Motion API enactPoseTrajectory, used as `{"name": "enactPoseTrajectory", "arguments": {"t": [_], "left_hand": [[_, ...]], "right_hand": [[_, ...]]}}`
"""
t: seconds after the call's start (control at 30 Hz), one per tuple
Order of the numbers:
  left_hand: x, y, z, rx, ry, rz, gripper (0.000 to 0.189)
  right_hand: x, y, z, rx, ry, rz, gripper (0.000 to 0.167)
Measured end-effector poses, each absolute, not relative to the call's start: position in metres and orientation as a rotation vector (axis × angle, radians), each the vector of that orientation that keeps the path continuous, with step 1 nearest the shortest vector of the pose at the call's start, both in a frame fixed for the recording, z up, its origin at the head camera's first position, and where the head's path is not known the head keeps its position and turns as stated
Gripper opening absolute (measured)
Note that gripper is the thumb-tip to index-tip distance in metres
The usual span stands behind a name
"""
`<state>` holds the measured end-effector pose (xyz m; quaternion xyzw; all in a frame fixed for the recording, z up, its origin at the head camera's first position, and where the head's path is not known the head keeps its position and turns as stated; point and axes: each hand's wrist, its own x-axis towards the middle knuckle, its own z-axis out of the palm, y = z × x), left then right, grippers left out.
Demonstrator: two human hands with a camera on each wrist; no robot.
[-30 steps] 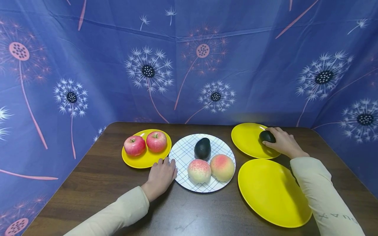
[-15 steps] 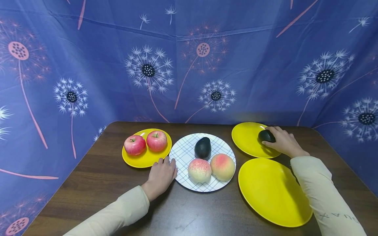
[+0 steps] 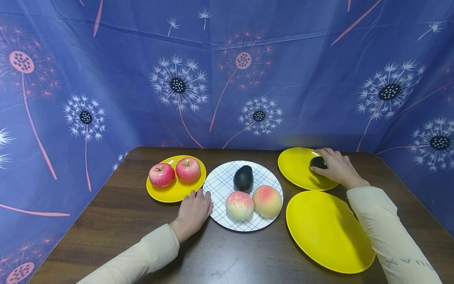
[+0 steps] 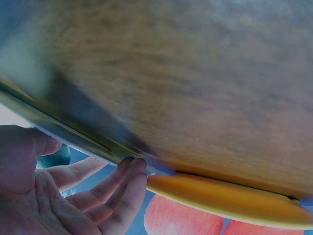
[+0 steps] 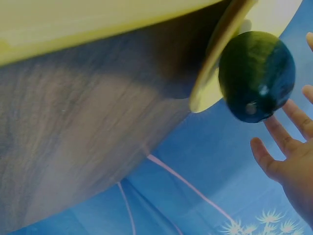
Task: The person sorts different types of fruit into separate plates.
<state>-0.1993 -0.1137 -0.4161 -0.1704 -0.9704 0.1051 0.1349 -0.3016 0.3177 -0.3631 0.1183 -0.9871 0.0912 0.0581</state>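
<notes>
- Right hand (image 3: pixel 338 169): fingers (image 5: pixel 279 135) spread in the right-wrist view, with gaps between them.
- Avocado (image 5: pixel 257 76): directly in front of these fingers; two fingertips meet its outline, though actual contact cannot be told. In the head view the same hand arches over its right side, thumb on the near side.
- Same avocado is over the right part of the small yellow plate (image 3: pixel 298 169); whether its underside bears on the plate cannot be told.
- Left hand (image 3: pixel 193 215): fingers loosely bent, lying at the left rim of the white checked plate (image 3: pixel 218 187); whether they press on the rim is unclear.
- On the checked plate: second avocado (image 3: pixel 243 179) at the back, pale peach (image 3: pixel 239 206) and yellow-red peach (image 3: pixel 267 201) side by side in front of it.
- Just beyond the left fingertips: left yellow plate (image 3: pixel 173 195) with two red apples (image 3: pixel 188 170), side by side.
- Large yellow plate (image 3: pixel 326 232): just in front of the small one, partly behind the right sleeve (image 3: pixel 379 228).
- All plates stand on the dark wooden counter (image 3: pixel 227 260); blue dandelion-print cloth (image 3: pixel 142 39) hangs behind.
</notes>
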Motion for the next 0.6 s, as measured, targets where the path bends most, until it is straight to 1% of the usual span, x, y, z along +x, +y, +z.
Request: {"name": "enactPoseTrajectory", "arguments": {"t": [0.3, 0.6], "left_hand": [[-0.199, -0.114, -0.416, -0.501, -2.805, 0.305, 0.037], [-0.199, -0.114, -0.416, -0.498, -2.812, 0.301, 0.037]], "right_hand": [[-0.299, 0.301, -0.355, 0.415, -2.978, 0.213, 0.067], [-0.295, 0.279, -0.354, 0.538, -2.917, 0.175, 0.065]]}}
